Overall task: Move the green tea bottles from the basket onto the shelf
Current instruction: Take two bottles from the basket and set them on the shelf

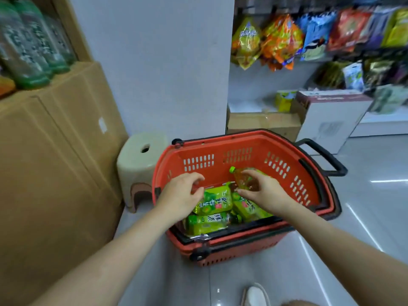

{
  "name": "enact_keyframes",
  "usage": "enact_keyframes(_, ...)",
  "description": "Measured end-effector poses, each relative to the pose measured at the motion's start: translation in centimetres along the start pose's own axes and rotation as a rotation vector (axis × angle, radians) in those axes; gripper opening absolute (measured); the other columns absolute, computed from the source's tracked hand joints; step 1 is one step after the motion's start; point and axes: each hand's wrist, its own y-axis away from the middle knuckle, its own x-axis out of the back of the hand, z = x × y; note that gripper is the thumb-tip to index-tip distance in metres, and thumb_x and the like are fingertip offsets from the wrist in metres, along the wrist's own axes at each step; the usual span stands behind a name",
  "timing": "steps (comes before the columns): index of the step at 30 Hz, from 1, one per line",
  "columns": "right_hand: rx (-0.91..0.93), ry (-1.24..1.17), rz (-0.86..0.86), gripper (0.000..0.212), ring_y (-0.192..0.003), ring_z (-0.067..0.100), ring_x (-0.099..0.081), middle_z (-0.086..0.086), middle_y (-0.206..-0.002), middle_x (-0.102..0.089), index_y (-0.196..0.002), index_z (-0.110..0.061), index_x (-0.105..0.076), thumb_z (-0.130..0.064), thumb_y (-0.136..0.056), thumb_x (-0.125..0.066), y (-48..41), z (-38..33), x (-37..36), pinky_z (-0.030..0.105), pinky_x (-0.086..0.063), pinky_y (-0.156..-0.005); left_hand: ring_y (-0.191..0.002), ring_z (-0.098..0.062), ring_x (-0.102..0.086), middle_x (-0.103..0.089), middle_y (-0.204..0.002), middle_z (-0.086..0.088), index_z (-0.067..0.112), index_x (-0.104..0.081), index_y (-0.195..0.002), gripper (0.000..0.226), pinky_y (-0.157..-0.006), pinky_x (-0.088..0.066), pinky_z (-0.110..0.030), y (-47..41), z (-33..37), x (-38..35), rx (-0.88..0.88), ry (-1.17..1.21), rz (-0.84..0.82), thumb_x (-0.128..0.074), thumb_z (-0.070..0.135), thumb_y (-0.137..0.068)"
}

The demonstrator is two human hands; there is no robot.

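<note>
While my left hand (182,195) and right hand (263,191) are hovering in the basket (249,142), fingers apart, I'm aiming mid-body at the flat bottle (217,200) and the tilted bottle (241,181).

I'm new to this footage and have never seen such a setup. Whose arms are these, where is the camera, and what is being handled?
No machine here: a person wears one wide-angle camera on the head, looking down at their own bare arms. On the floor stands a red basket holding green tea bottles, most lying flat. The left hand hovers over them, fingers curved, holding nothing. The right hand curves fingers and thumb around a tilted bottle with a green cap; whether it truly grips is unclear. Other blurred bottles stand at upper left on a cardboard box. A small stool sits beside the basket.
</note>
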Motion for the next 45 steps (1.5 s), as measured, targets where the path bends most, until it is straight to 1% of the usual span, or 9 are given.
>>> enact_keyframes(9, -0.322, 0.304, -0.247, 0.109, -0.140, 0.037, -0.028, 0.016, -0.156, -0.021, -0.151, -0.030, -0.006, -0.056, -0.069, -0.074, -14.5, 10.8, -2.9, 0.054, -0.029, -0.113, -0.127, -0.020, -0.043, -0.045, -0.139, 0.000, 0.023, -0.041, -0.136, 0.058, -0.104, -0.039, -0.038, -10.6, -5.7, -10.5, 0.140, -0.146, -0.277, -0.063, 0.037, -0.085)
enact_keyframes(14, -0.350, 0.443, -0.169, 0.109, -0.138, 0.040, -0.030, 0.018, -0.154, -0.016, -0.149, -0.026, -0.014, -0.060, -0.064, -0.072, -17.9, 13.3, -4.7, 0.058, -0.032, -0.109, -0.143, -0.035, -0.011, -0.009, -0.158, -0.012, 0.024, 0.001, -0.150, 0.102, -0.115, -0.020, -0.049, -13.9, -9.4, -15.0, 0.328, -0.336, -0.694, -0.066, 0.052, -0.078)
enact_keyframes(17, -0.349, 0.584, -0.168, 0.104, -0.135, 0.040, -0.031, 0.019, -0.149, -0.025, -0.145, -0.028, -0.024, -0.067, -0.060, -0.071, -18.3, 14.0, -4.7, 0.057, -0.032, -0.109, -0.142, -0.034, -0.021, -0.014, -0.157, -0.014, 0.020, 0.010, -0.149, 0.110, -0.115, -0.025, -0.047, -14.4, -10.8, -16.6, 0.461, -0.234, -0.841, -0.067, 0.052, -0.077)
enact_keyframes(20, -0.367, 0.514, -0.194, 0.105, -0.132, 0.038, -0.037, 0.015, -0.145, -0.034, -0.144, -0.029, -0.023, -0.065, -0.059, -0.073, -18.3, 14.5, -4.9, 0.059, -0.028, -0.109, -0.134, -0.034, -0.035, -0.031, -0.151, -0.014, 0.011, -0.015, -0.148, 0.106, -0.110, -0.034, -0.045, -14.4, -11.6, -17.1, 0.517, -0.307, -0.793, -0.071, 0.057, -0.071)
enact_keyframes(23, -0.341, 0.412, -0.230, 0.105, -0.124, 0.032, -0.049, 0.007, -0.135, -0.051, -0.143, -0.024, -0.022, -0.060, -0.061, -0.076, -18.5, 14.9, -5.2, 0.061, -0.031, -0.106, -0.116, -0.030, -0.048, -0.051, -0.131, -0.010, 0.011, -0.050, -0.123, 0.086, -0.100, -0.043, -0.044, -14.6, -12.4, -17.6, 0.543, -0.368, -0.766, -0.073, 0.066, -0.060)
enact_keyframes(27, -0.250, 0.441, -0.272, 0.110, -0.124, 0.029, -0.050, 0.004, -0.137, -0.052, -0.144, -0.023, -0.022, -0.063, -0.057, -0.077, -18.3, 14.2, -4.8, 0.057, -0.041, -0.101, -0.107, -0.025, -0.054, -0.054, -0.123, -0.007, 0.008, -0.036, -0.131, 0.103, -0.091, -0.049, -0.036, -14.2, -11.7, -17.1, 0.588, -0.249, -0.701, -0.080, 0.061, -0.055)
enact_keyframes(33, -0.114, 0.444, -0.346, 0.106, -0.130, 0.028, -0.046, 0.002, -0.139, -0.052, -0.146, -0.028, -0.025, -0.064, -0.060, -0.075, -15.6, 10.7, -6.1, 0.058, -0.032, -0.107, -0.109, -0.027, -0.058, -0.055, -0.129, -0.005, 0.015, -0.028, -0.136, 0.113, -0.086, -0.051, -0.037, -10.3, -10.6, -15.0, 0.587, -0.306, -0.595, -0.067, 0.078, -0.052)
enact_keyframes(37, -0.098, 0.187, -0.298, 0.107, -0.128, 0.027, -0.049, 0.007, -0.141, -0.050, -0.145, -0.021, -0.029, -0.059, -0.059, -0.079, -12.5, 8.3, -7.5, 0.039, -0.043, -0.102, -0.097, -0.024, -0.063, -0.063, -0.111, 0.001, 0.024, -0.039, -0.123, 0.097, -0.083, -0.053, -0.036, -6.4, -10.8, -12.6, 0.544, -0.303, -0.437, -0.069, 0.077, -0.048)
enact_keyframes(45, -0.043, -0.143, -0.204, 0.109, -0.121, 0.026, -0.054, 0.007, -0.135, -0.054, -0.143, -0.017, -0.031, -0.057, -0.055, -0.081, -8.2, -0.4, -7.6, 0.041, -0.047, -0.100, -0.091, -0.024, -0.065, -0.068, -0.100, 0.001, 0.029, -0.050, -0.122, 0.071, -0.066, -0.049, -0.031, -1.5, -6.8, -2.7, 0.187, -0.657, -0.323, -0.068, 0.064, -0.063)
